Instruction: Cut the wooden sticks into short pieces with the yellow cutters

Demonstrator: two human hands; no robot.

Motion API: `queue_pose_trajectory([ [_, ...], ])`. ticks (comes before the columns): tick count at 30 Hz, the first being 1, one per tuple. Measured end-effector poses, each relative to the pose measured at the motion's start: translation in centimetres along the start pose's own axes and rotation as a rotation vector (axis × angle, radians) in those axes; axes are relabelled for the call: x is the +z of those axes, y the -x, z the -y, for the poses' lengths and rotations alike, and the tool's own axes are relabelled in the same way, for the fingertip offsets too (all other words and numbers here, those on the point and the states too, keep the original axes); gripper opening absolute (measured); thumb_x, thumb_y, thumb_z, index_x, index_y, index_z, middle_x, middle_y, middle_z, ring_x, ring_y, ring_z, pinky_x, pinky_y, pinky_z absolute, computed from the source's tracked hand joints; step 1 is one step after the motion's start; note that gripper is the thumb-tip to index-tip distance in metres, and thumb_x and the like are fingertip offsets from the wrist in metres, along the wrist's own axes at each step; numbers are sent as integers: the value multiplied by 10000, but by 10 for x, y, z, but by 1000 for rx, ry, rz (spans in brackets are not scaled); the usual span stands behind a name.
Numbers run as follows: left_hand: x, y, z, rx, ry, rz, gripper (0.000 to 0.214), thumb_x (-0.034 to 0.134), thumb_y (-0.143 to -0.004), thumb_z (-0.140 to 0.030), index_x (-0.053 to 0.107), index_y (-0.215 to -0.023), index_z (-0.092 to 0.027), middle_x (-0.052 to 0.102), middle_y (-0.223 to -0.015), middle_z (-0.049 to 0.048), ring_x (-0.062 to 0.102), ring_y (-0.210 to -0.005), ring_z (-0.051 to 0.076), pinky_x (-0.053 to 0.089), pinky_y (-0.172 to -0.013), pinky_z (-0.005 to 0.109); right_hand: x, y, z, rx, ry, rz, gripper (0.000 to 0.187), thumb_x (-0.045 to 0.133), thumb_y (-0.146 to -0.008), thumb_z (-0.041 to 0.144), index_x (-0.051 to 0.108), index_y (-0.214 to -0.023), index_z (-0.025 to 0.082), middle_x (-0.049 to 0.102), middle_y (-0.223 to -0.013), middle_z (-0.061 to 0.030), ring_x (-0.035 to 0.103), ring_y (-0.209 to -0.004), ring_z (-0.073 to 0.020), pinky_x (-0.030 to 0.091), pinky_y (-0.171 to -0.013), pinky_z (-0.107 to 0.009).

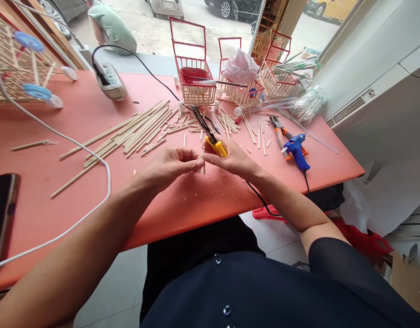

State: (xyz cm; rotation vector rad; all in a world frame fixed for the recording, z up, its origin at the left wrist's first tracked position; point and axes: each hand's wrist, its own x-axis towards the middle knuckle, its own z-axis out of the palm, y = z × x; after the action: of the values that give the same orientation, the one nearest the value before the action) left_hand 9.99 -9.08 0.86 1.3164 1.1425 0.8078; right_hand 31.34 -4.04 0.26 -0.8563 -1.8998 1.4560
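Note:
Just above the pink table, my left hand (pixel 175 166) and my right hand (pixel 232 158) meet with their fingertips close together. Thumb and forefinger of my left hand are pinched on short wooden sticks (pixel 199 170). Another short upright stick (pixel 204 166) stands at the fingertips of my right hand, whose fingers are curled. A long dark tool with yellow handles (pixel 219 146) rests in my right hand and points away from me; its handle ends are hidden there. Wood crumbs and several cut stick pieces (pixel 153 148) lie around my hands.
Long wooden sticks (pixel 148 125) lie left of centre. Small stick-built carts (pixel 196 91) stand at the back. A blue glue gun (pixel 297 151) and orange-handled pliers (pixel 280 131) lie right. A white cable (pixel 90 152) crosses the left, near a phone (pixel 3 214) and power strip (pixel 112 84).

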Motion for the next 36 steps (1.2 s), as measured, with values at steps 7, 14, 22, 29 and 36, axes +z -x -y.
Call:
queue_pose_trajectory([
  [7,4,-1,7,-10,123,-53,462,1069,-593,-592,822,-663,-208,716,-693,58,562,-678,162,469,-691,338,1,0,1,17,-24,-29,682,930,-776,764,559,-1021,247,531,-912,16,511,-902,-186,427,-786,-334],
  [14,6,-4,11,-61,244,-85,549,1136,-472,-611,846,-674,-190,695,-673,51,535,-656,139,450,-658,334,2,2,8,39,-60,-12,706,920,-766,789,512,-982,255,467,-842,41,452,-841,-168,368,-736,-322],
  [22,3,-5,13,-75,247,-68,554,1146,-475,-602,865,-698,-180,711,-685,57,556,-663,142,467,-669,335,3,1,6,40,-81,-13,742,934,-745,817,515,-983,253,492,-847,39,459,-843,-165,371,-737,-318],
  [29,2,-5,14,-60,243,-59,580,1148,-470,-643,868,-679,-180,737,-681,59,562,-650,120,445,-639,291,2,1,4,29,-58,5,664,923,-812,748,517,-980,251,488,-852,43,453,-839,-161,402,-767,-318],
  [36,4,-4,14,-57,208,-99,612,1132,-448,-703,883,-685,-198,781,-722,79,625,-706,156,499,-685,305,5,-1,-5,-45,28,-39,561,868,-877,669,511,-1007,256,547,-984,0,525,-932,-188,476,-859,-357],
])
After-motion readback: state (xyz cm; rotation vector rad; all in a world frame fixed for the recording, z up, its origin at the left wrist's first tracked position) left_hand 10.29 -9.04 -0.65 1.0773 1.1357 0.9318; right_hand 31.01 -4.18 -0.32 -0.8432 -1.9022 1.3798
